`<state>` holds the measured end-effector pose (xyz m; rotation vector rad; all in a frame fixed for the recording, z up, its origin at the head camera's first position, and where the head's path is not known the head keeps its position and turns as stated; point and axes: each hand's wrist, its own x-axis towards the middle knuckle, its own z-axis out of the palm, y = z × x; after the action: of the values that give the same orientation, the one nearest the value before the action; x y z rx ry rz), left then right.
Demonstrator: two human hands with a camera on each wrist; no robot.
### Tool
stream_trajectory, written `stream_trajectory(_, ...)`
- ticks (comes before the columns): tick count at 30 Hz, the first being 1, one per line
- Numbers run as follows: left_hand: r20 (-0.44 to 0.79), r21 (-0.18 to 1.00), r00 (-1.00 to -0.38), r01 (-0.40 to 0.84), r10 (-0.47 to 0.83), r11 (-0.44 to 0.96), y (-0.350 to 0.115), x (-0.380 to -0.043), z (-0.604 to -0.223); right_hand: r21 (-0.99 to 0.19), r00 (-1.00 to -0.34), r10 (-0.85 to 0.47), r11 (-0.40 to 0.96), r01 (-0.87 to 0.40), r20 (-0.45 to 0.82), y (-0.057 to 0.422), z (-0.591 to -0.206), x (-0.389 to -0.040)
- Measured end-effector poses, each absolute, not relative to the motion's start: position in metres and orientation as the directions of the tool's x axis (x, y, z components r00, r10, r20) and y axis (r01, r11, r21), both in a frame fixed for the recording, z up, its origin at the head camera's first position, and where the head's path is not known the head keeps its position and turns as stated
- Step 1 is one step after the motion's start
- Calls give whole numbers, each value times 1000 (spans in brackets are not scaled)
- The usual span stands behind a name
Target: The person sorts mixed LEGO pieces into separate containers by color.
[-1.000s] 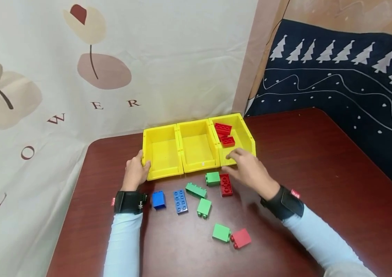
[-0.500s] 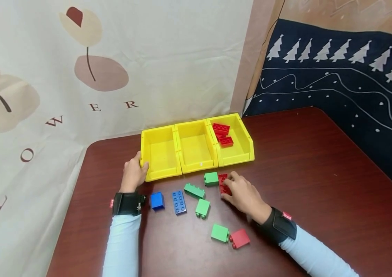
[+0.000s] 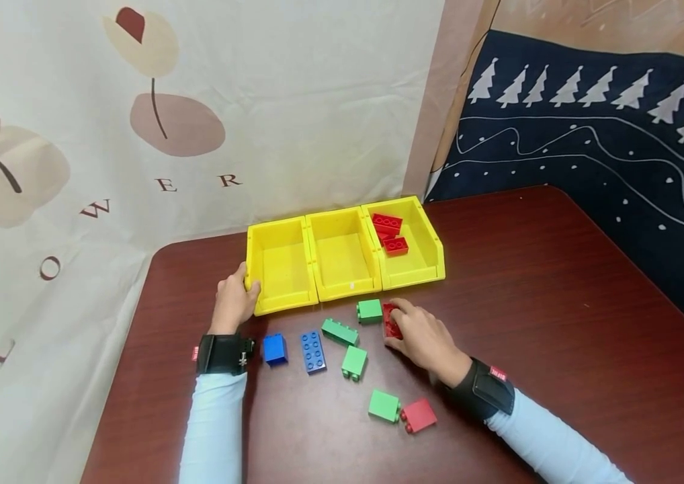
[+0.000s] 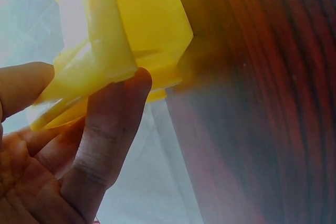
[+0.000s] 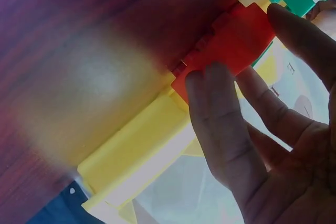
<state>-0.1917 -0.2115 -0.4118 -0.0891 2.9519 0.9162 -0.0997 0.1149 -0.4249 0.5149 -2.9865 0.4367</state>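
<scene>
The yellow tray was pinched between left-hand fingers, presumably for steadiness, while a red brick was grasped endwise between right-hand fingers.

From above the left hand and right hand, the head view looks forward and down, while wrist views face each close-up, all sharing the yellow bins.

From here I see yellow bins, red bricks, green bricks, blue bricks, a reddish-brown wood-grained table, pale blue sleeves, black wristbands, a cream cloth with flowers and a navy cloth with white trees.
</scene>
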Motion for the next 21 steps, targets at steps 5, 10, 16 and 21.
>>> stream_trajectory(5,-56,566,-998,-65,-40,822,-211,-191,-412,-266,-939,-326,901,-343,106,117,-426,-103)
stream_trajectory(10,-54,565,-998,-58,-33,823,-212,-191,-410,-287,-938,-333,893,-345,93,118,-424,-105)
stream_trajectory(16,-53,566,-998,-57,-32,822,-211,-191,-411,-310,-931,-350,878,-365,103,120,-425,-107)
stream_trajectory(21,-43,567,-999,-52,-33,822,-211,-190,-411,-336,-931,-350,868,-365,106,123,-425,-107)
